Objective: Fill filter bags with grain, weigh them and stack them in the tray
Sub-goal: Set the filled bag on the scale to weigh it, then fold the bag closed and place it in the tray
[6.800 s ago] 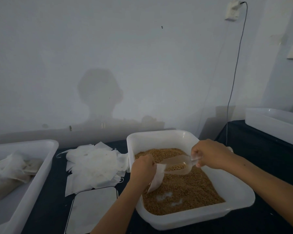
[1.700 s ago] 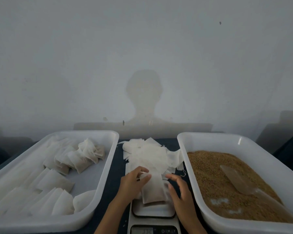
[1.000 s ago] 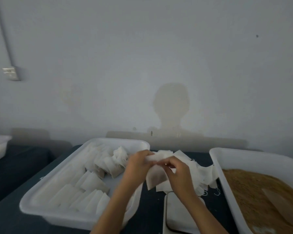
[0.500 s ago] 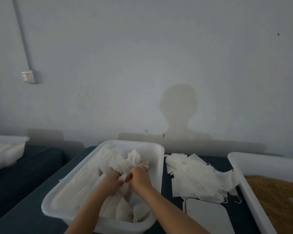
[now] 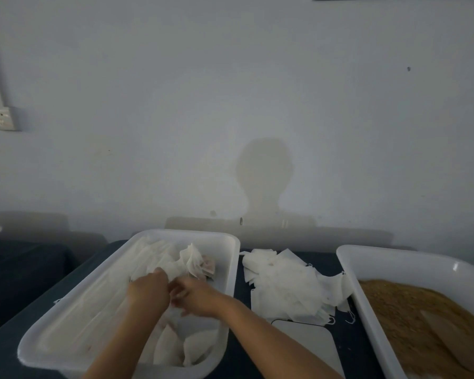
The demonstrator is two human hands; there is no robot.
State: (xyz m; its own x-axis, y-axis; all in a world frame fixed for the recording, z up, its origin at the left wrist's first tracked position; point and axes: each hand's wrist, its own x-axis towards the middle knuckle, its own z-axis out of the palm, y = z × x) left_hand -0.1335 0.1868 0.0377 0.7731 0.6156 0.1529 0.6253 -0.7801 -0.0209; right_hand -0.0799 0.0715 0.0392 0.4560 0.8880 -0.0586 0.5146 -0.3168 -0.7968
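Both hands, left hand [image 5: 148, 292] and right hand [image 5: 196, 296], meet over tray [image 5: 231, 258], grip blurred, cannot tell; filled bags [image 5: 195, 262] best laid flat, in rows.

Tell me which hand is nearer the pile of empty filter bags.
Right. The right hand is over the tray, toward the side facing the pile of empty filter bags; the left hand is farther left.

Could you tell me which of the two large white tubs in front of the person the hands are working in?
The left tub, holding filled filter bags; both hands are inside it. The right tub holds loose grain.
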